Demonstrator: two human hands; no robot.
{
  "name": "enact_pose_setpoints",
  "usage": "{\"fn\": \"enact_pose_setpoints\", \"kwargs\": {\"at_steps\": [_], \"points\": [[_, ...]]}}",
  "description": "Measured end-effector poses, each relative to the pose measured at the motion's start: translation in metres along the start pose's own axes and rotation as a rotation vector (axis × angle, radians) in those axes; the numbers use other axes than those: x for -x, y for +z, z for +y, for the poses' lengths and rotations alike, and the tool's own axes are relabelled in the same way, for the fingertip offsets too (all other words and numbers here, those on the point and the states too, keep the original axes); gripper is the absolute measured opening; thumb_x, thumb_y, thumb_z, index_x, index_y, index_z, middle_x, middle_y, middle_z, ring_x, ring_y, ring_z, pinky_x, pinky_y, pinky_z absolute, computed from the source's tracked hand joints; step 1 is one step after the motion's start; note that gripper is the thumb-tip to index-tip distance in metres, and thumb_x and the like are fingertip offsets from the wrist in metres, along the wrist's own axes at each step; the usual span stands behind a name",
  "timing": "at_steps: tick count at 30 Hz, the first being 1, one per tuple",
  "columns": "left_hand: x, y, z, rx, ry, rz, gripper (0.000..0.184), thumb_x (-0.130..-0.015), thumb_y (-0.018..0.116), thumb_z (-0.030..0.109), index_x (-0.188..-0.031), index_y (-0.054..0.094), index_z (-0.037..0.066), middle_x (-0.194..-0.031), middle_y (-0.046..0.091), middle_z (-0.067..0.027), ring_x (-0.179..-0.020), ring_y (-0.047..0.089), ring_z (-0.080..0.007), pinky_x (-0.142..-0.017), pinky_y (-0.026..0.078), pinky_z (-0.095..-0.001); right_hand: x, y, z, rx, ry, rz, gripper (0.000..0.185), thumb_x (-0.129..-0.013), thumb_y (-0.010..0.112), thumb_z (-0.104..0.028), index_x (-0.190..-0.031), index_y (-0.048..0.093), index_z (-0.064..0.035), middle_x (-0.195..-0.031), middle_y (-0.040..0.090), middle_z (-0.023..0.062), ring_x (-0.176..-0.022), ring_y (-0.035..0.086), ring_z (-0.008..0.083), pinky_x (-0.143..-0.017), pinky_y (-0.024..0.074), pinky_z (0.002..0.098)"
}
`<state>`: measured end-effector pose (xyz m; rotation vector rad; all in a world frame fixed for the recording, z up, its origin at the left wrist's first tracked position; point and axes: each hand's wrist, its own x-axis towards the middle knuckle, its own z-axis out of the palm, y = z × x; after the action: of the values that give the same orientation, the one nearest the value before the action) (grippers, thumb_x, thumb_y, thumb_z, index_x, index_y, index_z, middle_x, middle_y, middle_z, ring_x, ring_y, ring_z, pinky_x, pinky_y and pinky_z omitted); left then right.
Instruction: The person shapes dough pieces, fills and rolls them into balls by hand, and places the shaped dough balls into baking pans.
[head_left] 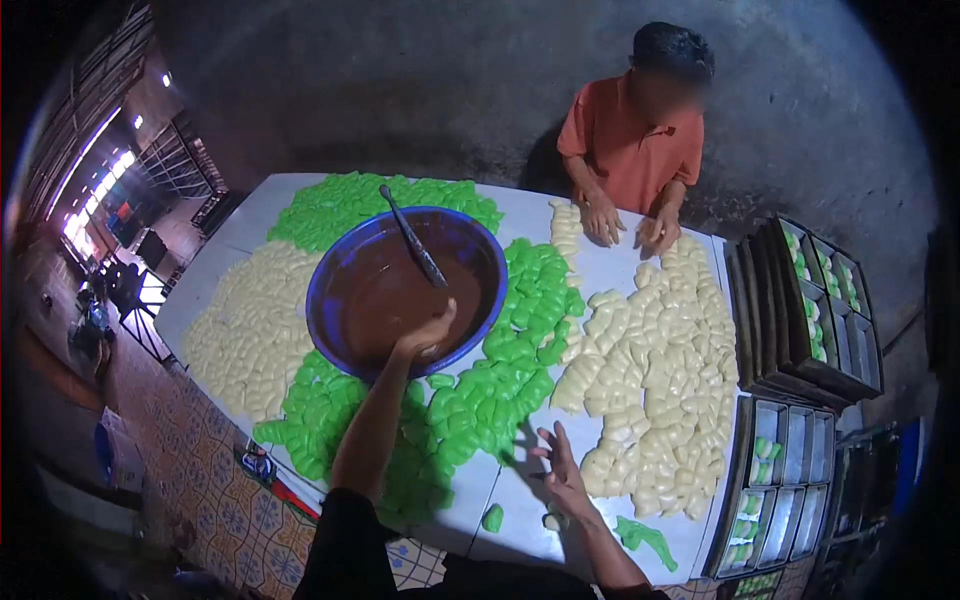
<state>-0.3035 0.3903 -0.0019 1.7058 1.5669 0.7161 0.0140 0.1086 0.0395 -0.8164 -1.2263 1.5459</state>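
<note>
My left hand [432, 330] is over the near side of a blue basin [318, 325] filled with brown liquid [375, 295]. Seen edge-on, its fingers look stretched out, and no held object shows. A dark-handled spatula or brush [412, 238] rests in the basin, leaning on the far rim. My right hand [563, 472] hovers above the table with fingers spread and nothing in it. Near it lie a small green dough piece [492, 517] and a pale one [552, 522]. Green dough pieces [480, 405] lie to its left, cream dough pieces [650, 380] to its right.
A person in an orange shirt [640, 150] stands across the white table [490, 480], both hands near the cream dough. Stacked dark metal trays [790, 310] stand at the right; another divided tray [775, 490] there holds green and cream pieces. More cream dough [245, 330] lies at left.
</note>
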Motion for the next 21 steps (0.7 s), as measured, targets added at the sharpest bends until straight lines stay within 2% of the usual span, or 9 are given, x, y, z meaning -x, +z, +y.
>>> {"fn": "enact_pose_setpoints", "kwargs": {"at_steps": [2,3,6,8,10,12,15,19,21], "points": [[0.032,-0.020,0.084,-0.072,-0.335,-0.070,0.074,-0.096,0.022,0.059,-0.125,0.050,-0.003,-0.111,0.052,-0.0196,-0.113,0.048,-0.0294,-0.094,0.033,-0.0418,0.001,-0.001,0.003,-0.050,0.037,0.020,0.105,-0.077,0.065,-0.060,-0.151,0.005,-0.0159,-0.146,0.026,0.0106,-0.118,0.040,0.0235,-0.089,0.0442,0.0393],[0.032,-0.015,0.081,-0.083,-0.268,0.063,0.075,-0.095,0.022,0.061,-0.117,0.057,-0.001,-0.088,0.056,-0.0189,-0.096,0.056,-0.0306,-0.079,0.039,-0.0460,-0.001,0.001,0.000,-0.090,0.061,0.043,0.103,-0.078,0.067,-0.056,-0.151,0.006,-0.0155,-0.146,0.026,0.0096,-0.118,0.040,0.0225,-0.089,0.0444,0.0385],[0.084,-0.015,0.098,-0.367,0.028,0.168,0.078,-0.093,0.020,0.065,-0.121,0.057,0.003,-0.085,0.064,-0.0240,-0.087,0.064,-0.0346,-0.073,0.047,-0.0478,-0.001,0.001,0.009,-0.175,0.023,0.085,0.084,-0.087,0.065,-0.034,-0.150,0.012,-0.0168,-0.144,0.032,0.0078,-0.118,0.041,0.0168,-0.091,0.0457,0.0347],[0.121,-0.008,0.153,-0.428,-0.070,0.115,0.076,-0.093,0.022,0.064,-0.124,0.055,0.002,-0.098,0.064,-0.0262,-0.092,0.064,-0.0347,-0.080,0.048,-0.0454,-0.006,0.006,0.012,-0.246,0.109,0.162,0.075,-0.090,0.062,-0.030,-0.149,0.017,-0.0130,-0.138,0.041,0.0091,-0.114,0.046,0.0169,-0.090,0.0472,0.0345],[0.170,0.037,0.163,0.695,-0.192,-0.030,0.073,-0.095,0.026,0.060,-0.125,0.051,-0.002,-0.110,0.061,-0.0233,-0.100,0.060,-0.0321,-0.090,0.044,-0.0428,-0.013,0.012,0.006,-0.648,0.286,0.199,0.068,-0.091,0.061,-0.028,-0.144,0.026,-0.0048,-0.130,0.049,0.0112,-0.108,0.052,0.0186,-0.087,0.0490,0.0333],[0.215,0.061,0.181,1.323,-0.399,-0.411,0.071,-0.096,0.029,0.056,-0.123,0.051,-0.006,-0.113,0.060,-0.0184,-0.107,0.056,-0.0277,-0.097,0.041,-0.0419,-0.015,0.019,0.005,-0.902,0.316,0.207,0.038,-0.091,0.061,-0.020,-0.119,0.054,0.0056,-0.108,0.062,0.0111,-0.094,0.060,0.0192,-0.083,0.0495,0.0295],[0.252,0.099,0.177,1.390,-0.499,0.015,0.059,-0.096,0.043,0.045,-0.125,0.048,-0.006,-0.119,0.055,-0.0162,-0.106,0.057,-0.0288,-0.093,0.045,-0.0440,0.001,0.022,0.001,-0.344,0.269,0.397,0.024,-0.091,0.060,-0.014,-0.108,0.062,0.0029,-0.100,0.063,0.0066,-0.088,0.058,0.0162,-0.079,0.0467,0.0282],[0.280,0.104,0.183,1.222,-0.433,-0.104,0.035,-0.090,0.059,0.009,-0.124,0.053,0.001,-0.113,0.059,-0.0112,-0.100,0.058,-0.0155,-0.084,0.049,-0.0300,0.023,0.032,-0.035,0.671,-0.123,0.314,0.028,-0.081,0.062,-0.002,-0.109,0.064,-0.0038,-0.106,0.057,0.0082,-0.094,0.052,0.0176,-0.077,0.0430,0.0291],[0.290,0.107,0.186,0.767,-0.163,-0.086,0.038,-0.086,0.060,-0.002,-0.123,0.054,-0.003,-0.105,0.060,-0.0100,-0.093,0.058,-0.0112,-0.077,0.050,-0.0229,0.031,0.027,-0.042,0.893,-0.251,0.208,0.031,-0.079,0.063,0.000,-0.109,0.065,-0.0053,-0.108,0.055,0.0110,-0.097,0.052,0.0213,-0.079,0.0434,0.0310]]}}
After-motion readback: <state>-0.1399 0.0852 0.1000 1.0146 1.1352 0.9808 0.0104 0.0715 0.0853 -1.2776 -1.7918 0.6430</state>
